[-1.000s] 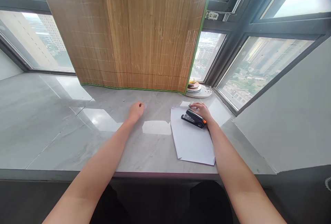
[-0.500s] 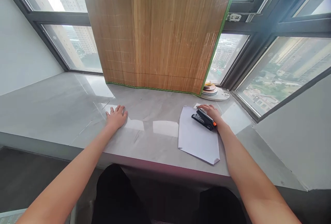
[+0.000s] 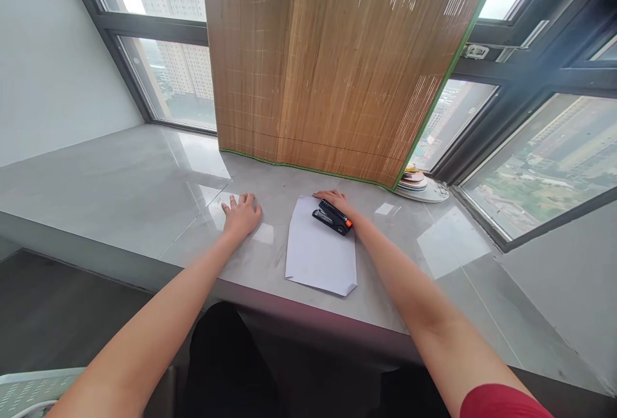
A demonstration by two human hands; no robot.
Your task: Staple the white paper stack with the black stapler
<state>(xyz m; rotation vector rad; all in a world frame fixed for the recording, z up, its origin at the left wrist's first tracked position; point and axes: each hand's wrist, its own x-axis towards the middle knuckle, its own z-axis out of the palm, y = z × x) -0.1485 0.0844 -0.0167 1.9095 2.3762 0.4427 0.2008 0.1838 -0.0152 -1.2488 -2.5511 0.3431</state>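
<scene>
No words, numbers, brands or signs can be read anywhere here. The black stapler (image 3: 331,218) under my right hand (image 3: 333,200) carries a small pale marking on its top, too small and blurred for me to make out. The white sheet of paper (image 3: 319,254) it rests on shows no print. The bamboo blind (image 3: 337,58) bears no lettering, and the buildings beyond the window show none that can be made out.

stapler (image 3: 331,218): its far side is hiding under the right hand (image 3: 337,202)
stacked dishes (image 3: 414,180): too small to tell apart
bamboo blind (image 3: 337,64): top is running off the frame
</scene>
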